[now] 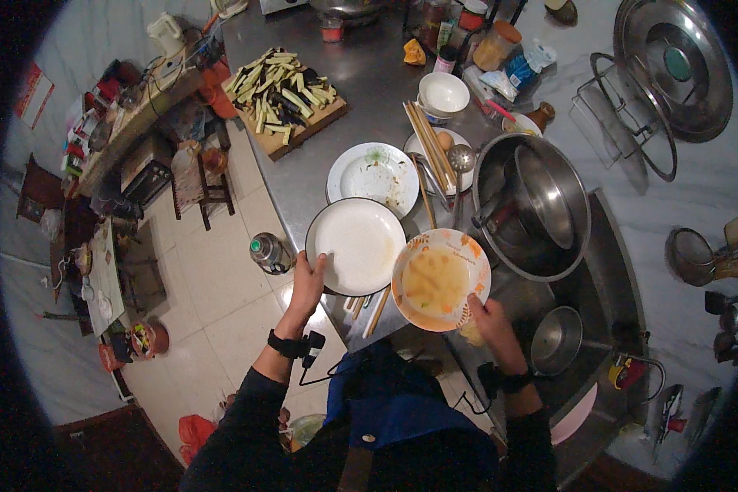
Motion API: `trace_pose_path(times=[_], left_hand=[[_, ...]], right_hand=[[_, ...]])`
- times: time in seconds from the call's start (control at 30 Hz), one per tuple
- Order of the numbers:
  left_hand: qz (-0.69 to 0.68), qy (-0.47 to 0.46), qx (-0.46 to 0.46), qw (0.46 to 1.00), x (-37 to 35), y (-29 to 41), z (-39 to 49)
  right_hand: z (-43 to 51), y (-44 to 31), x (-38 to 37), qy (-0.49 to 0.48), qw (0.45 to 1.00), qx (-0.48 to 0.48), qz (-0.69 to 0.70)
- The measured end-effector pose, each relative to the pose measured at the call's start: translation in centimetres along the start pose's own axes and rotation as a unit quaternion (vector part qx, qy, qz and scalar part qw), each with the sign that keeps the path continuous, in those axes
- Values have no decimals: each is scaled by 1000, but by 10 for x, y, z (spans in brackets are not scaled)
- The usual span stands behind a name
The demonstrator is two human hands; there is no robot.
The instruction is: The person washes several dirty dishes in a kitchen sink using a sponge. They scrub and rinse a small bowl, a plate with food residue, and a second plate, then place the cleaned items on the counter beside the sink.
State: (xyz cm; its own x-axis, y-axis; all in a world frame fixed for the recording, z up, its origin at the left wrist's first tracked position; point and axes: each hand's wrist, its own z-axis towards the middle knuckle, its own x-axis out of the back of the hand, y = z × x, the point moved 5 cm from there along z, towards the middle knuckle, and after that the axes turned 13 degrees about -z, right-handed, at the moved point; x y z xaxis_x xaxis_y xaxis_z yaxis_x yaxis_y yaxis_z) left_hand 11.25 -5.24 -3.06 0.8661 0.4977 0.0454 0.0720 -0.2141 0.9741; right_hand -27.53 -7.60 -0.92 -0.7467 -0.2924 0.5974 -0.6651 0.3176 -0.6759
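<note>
My left hand (309,281) grips the near left rim of a white plate with a dark edge (358,246). That plate overlaps a stained white plate with a green pattern (375,169) on the steel counter. In my right hand (487,315) is the rim of an orange-patterned bowl (441,280) holding cloudy yellowish liquid with small bits. The bowl and the plate are side by side near the counter's front edge. Several chopsticks (376,313) show partly beneath them. Beyond the bowl, a slotted spoon (461,161), more chopsticks (429,144) and an egg (444,140) rest on or over a small plate.
A large steel basin (532,206) stands to the right, beside the sink with a steel pot (556,340) and a faucet (652,369). Cut eggplant strips (283,92) lie on a wooden board (310,130) at the back left. White bowls (444,94) and jars stand farther back; a thermos flask (270,252) is left of the counter.
</note>
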Motion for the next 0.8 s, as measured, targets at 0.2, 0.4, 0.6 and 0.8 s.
trace_pose_path(times=[0.2,0.4,0.6,0.8], left_hand=[[7,14,26,1000,15,16,10],[175,9,-96,980,27,64,90],[347,-90,-102,928,-25,86,164],[402,-146,-80,901,-64,67,203]], right_hand=[[-7,-35,21,17,995,52,-84],[-8,-36,24,3,993,39,-112],[-8,-36,21,18,995,32,-96],[-14,-27,25,15,991,0,-134]])
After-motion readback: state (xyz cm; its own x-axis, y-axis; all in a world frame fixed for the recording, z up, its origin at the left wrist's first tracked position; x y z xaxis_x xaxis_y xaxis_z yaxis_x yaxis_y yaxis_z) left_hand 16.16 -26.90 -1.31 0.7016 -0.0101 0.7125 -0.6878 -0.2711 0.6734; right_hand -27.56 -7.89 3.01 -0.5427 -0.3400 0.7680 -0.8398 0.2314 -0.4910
